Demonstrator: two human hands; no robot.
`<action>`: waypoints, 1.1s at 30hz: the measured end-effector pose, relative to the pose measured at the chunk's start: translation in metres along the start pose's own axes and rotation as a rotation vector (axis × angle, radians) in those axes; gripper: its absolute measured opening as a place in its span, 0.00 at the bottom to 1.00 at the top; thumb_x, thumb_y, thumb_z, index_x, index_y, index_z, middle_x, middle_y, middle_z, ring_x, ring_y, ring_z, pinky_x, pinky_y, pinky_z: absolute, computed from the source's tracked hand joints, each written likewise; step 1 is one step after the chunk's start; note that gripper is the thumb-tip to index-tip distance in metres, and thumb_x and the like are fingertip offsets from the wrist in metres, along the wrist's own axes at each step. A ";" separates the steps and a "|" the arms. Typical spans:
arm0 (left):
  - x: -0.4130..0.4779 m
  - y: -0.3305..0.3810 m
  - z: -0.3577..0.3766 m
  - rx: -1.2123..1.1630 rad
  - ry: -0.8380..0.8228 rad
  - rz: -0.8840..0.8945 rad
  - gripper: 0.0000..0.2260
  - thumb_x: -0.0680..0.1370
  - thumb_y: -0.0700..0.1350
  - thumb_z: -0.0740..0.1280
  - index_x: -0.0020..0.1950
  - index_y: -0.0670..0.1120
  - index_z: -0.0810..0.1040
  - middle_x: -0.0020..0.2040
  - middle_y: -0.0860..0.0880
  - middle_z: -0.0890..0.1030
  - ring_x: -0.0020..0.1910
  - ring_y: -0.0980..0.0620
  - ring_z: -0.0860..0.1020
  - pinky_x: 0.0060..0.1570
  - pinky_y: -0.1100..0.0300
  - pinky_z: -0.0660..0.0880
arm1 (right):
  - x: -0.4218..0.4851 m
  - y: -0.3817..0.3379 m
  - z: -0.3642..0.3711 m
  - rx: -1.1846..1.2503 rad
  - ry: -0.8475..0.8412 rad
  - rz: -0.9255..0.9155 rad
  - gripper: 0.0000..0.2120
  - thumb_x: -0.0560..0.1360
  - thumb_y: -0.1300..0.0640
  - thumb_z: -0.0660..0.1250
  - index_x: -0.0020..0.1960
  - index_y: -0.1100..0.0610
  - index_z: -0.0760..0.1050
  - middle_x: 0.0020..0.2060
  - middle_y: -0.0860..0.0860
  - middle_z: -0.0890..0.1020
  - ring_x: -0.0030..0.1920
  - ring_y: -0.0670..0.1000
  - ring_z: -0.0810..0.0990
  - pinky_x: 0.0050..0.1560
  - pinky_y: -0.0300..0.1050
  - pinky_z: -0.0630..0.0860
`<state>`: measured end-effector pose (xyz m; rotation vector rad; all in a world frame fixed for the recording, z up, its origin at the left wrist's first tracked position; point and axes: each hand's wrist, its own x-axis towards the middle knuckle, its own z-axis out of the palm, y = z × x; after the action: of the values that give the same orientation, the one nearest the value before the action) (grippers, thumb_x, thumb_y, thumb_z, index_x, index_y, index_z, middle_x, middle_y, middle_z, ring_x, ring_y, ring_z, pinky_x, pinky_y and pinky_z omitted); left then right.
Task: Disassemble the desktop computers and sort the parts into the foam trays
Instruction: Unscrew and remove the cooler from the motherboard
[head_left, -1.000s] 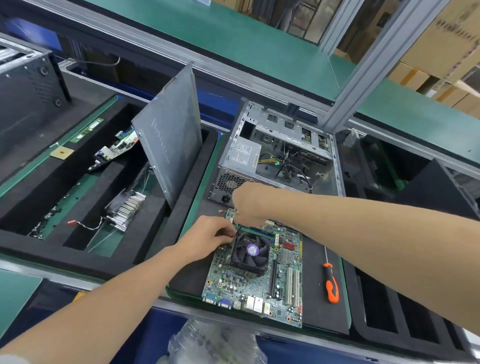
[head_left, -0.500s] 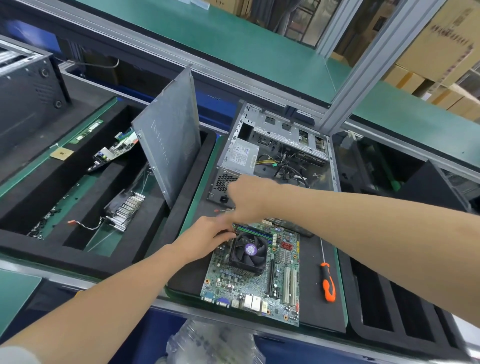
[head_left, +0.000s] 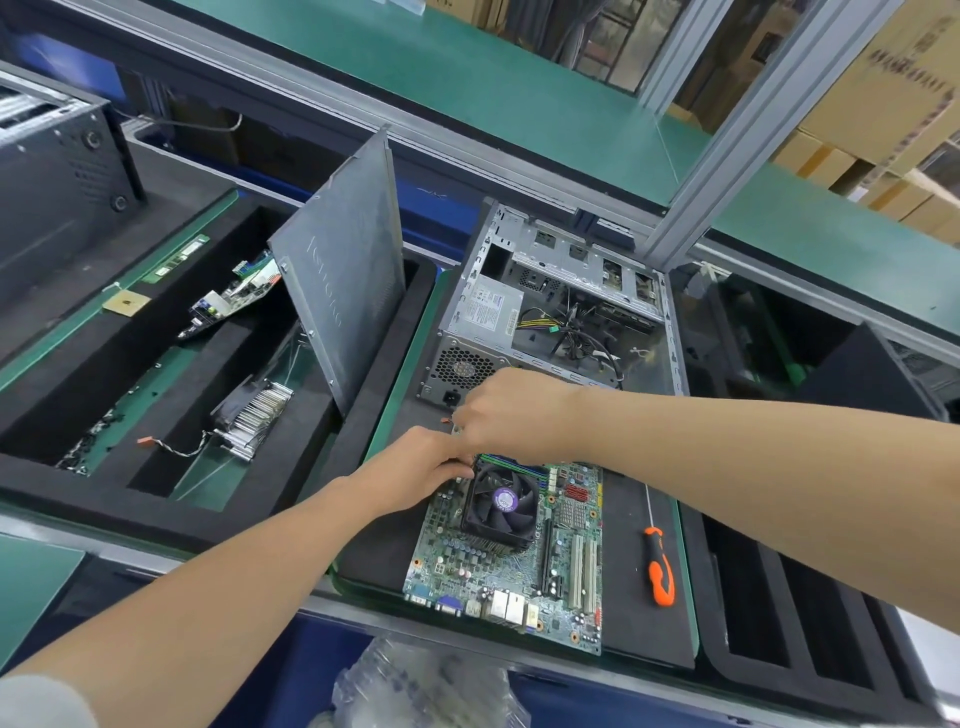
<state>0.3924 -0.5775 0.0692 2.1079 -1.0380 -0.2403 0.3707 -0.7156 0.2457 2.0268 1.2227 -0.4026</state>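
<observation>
A green motherboard (head_left: 511, 566) with a black cooler fan (head_left: 500, 503) lies on the black mat (head_left: 631, 582) in front of an open, gutted desktop case (head_left: 566, 306). My left hand (head_left: 415, 467) rests on the board's far left corner, fingers curled against the fan's edge. My right hand (head_left: 511, 410) hovers just above it, pinching a thin cable with a small red plug (head_left: 445, 420). The fingertips of both hands overlap and partly hide each other.
An orange-handled screwdriver (head_left: 658, 566) lies on the mat right of the board. A grey side panel (head_left: 343, 270) leans in the left foam tray (head_left: 171, 374), which holds a heatsink (head_left: 254, 415) and a small board (head_left: 234, 296). A slotted foam tray (head_left: 795, 613) sits at the right.
Both hands stay at the board's far left corner. My right hand has lifted slightly toward the case while still pinching. The view has drifted a little.
</observation>
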 end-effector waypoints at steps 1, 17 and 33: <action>-0.001 0.000 0.000 0.013 0.002 0.012 0.06 0.82 0.46 0.69 0.50 0.46 0.84 0.43 0.51 0.84 0.41 0.55 0.77 0.44 0.63 0.68 | 0.000 0.002 -0.003 0.066 -0.018 0.050 0.10 0.78 0.60 0.66 0.59 0.54 0.78 0.46 0.51 0.80 0.46 0.56 0.82 0.38 0.49 0.77; -0.004 -0.002 0.005 -0.017 0.020 -0.002 0.09 0.83 0.48 0.67 0.55 0.45 0.85 0.49 0.51 0.86 0.47 0.53 0.80 0.50 0.59 0.75 | 0.014 -0.007 -0.011 0.156 -0.075 0.187 0.07 0.76 0.61 0.68 0.47 0.52 0.71 0.39 0.51 0.77 0.38 0.56 0.77 0.31 0.45 0.67; -0.006 -0.002 0.004 0.004 0.038 0.035 0.10 0.83 0.50 0.68 0.55 0.46 0.85 0.49 0.51 0.85 0.48 0.55 0.81 0.52 0.60 0.76 | 0.017 0.010 -0.017 0.385 -0.275 0.377 0.12 0.80 0.55 0.67 0.39 0.58 0.72 0.33 0.50 0.74 0.32 0.53 0.75 0.32 0.44 0.72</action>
<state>0.3877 -0.5743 0.0637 2.0882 -1.0527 -0.1806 0.3857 -0.6952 0.2518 2.3660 0.6101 -0.7432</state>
